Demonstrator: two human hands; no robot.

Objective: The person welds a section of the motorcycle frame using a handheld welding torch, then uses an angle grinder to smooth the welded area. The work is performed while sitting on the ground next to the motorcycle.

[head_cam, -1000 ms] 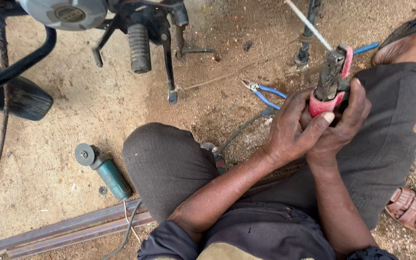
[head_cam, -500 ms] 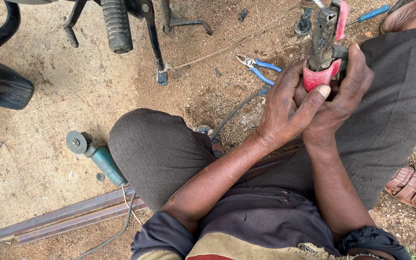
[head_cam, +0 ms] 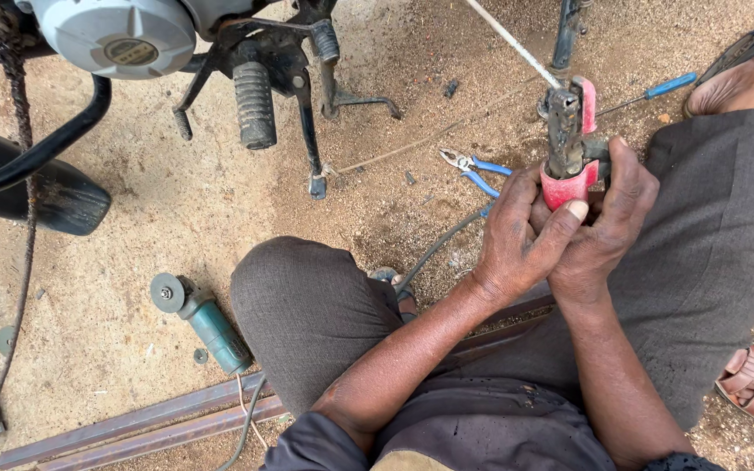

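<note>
Both hands clasped the red-handled, grimy metal clamp tool (head_cam: 569, 148), its long axis upright. The left hand (head_cam: 517, 240) wrapped its base from the left; the right hand (head_cam: 608, 222) closed behind it, equally near.

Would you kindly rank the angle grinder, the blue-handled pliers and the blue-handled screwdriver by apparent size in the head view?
1. Angle grinder, clearly largest.
2. Pliers and screwdriver: similar in length, and the screwdriver is partly hidden behind the held tool, so they cannot be ranked surely.

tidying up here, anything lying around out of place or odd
Tools lie loose in the dirt: an angle grinder by the knee, blue-handled pliers and a screwdriver. Both hands grip a worn red-handled tool.
</note>
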